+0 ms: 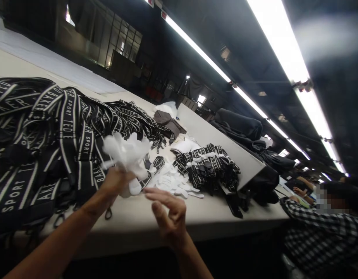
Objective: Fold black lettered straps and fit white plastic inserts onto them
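My left hand (116, 181) is closed around a fanned bunch of white tags (127, 152), held up over the table. My right hand (169, 212) hovers just right of it with fingers loosely curled and apart, holding nothing I can see. Behind the hands lies a big heap of black straps with white lettering (51, 128). More loose white tags (174, 181) lie scattered on the pale table (214, 213), beside a bundled stack of black lettered straps (209, 166).
A brown cloth (169, 123) and a white piece lie farther back. Dark fabric (240, 126) is piled beyond a raised board. A person in a checked shirt (321, 232) sits at the right past the table's edge. Strip lights run overhead.
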`<state>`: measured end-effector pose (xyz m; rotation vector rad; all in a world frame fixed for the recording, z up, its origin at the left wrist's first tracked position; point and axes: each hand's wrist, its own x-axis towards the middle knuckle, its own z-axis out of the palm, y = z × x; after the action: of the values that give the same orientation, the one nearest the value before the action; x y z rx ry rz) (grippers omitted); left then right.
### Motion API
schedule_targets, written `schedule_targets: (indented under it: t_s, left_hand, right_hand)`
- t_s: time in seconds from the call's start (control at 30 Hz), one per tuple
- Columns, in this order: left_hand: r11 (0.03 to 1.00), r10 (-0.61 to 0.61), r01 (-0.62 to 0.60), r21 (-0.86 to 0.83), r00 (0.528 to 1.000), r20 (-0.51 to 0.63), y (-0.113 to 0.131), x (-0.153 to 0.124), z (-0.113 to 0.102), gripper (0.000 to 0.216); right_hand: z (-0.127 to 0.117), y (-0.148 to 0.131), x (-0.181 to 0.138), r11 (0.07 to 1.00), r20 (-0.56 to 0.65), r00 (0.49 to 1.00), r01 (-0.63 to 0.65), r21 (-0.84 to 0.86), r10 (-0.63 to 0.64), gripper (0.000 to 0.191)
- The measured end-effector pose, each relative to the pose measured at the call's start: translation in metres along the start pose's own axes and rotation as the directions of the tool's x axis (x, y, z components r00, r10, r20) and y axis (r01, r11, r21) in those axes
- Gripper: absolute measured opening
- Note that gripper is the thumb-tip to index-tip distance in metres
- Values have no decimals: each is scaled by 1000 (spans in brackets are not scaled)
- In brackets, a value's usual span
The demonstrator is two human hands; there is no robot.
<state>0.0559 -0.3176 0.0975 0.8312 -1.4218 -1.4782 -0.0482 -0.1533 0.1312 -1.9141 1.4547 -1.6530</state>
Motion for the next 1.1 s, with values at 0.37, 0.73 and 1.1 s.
schedule_targets:
  t_s: [0.37, 0.73, 1.1]
  left_hand:
    - [776, -298, 562, -288, 728, 617, 11, -51, 50, 49]
    - [942, -103, 212, -259, 920, 379, -19, -27, 72, 55]
    - [367, 576, -641, 674, 726, 376, -49, 17, 40, 26]
  right_hand:
    - [11, 52, 2, 561, 219, 817, -535, 631, 533, 72]
    - [-3, 77, 21, 646, -169, 759, -388, 657, 628, 42]
    - [-107, 139, 90, 830, -253, 829, -541, -139, 498, 49]
